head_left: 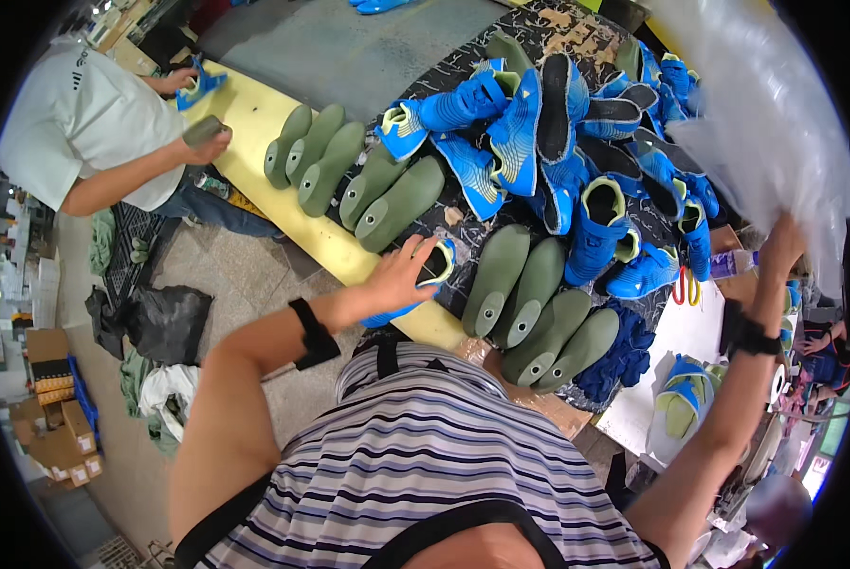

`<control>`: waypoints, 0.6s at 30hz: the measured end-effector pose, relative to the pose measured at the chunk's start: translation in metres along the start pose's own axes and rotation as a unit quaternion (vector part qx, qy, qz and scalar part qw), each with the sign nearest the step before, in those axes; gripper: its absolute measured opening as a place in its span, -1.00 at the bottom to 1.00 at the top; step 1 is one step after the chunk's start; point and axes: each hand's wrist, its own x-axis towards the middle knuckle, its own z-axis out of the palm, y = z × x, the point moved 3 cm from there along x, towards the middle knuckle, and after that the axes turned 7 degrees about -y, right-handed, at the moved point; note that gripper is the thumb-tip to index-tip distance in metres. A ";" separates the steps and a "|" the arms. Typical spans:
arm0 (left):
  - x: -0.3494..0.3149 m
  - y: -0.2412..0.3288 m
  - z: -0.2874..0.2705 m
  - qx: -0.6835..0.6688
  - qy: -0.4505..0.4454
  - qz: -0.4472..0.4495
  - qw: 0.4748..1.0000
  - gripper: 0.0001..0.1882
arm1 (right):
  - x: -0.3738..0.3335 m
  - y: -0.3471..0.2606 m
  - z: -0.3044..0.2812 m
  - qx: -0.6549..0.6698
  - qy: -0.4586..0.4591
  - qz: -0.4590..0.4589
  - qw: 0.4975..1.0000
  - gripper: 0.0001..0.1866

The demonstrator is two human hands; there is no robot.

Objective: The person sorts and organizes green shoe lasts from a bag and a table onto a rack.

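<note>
My left hand [398, 277] is closed around a blue shoe upper [393, 314], just over the table's near edge. The shoe's collar opening shows beside my fingers. Raised at the far right, my right hand [781, 248] grips a clear plastic bag [757, 104], which spreads up and over the table's right end. Between my hands lie several green shoe lasts [496, 280], side by side. Beyond them is a heap of blue shoe uppers [515, 142], some turned to show dark soles.
More green lasts [335, 169] stand at the left on the yellow table edge [254, 119]. Across from them, a person [102, 123] holds a green last and a blue upper. Dark blue cloth [619, 356] lies near right, beside a bagged shoe [681, 403]. Cartons [60, 431] stand on the floor.
</note>
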 end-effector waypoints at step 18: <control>0.309 0.036 -0.004 -0.358 0.173 -0.320 0.860 0.20 | -0.248 -0.158 -0.149 0.211 0.141 0.492 0.833 -0.57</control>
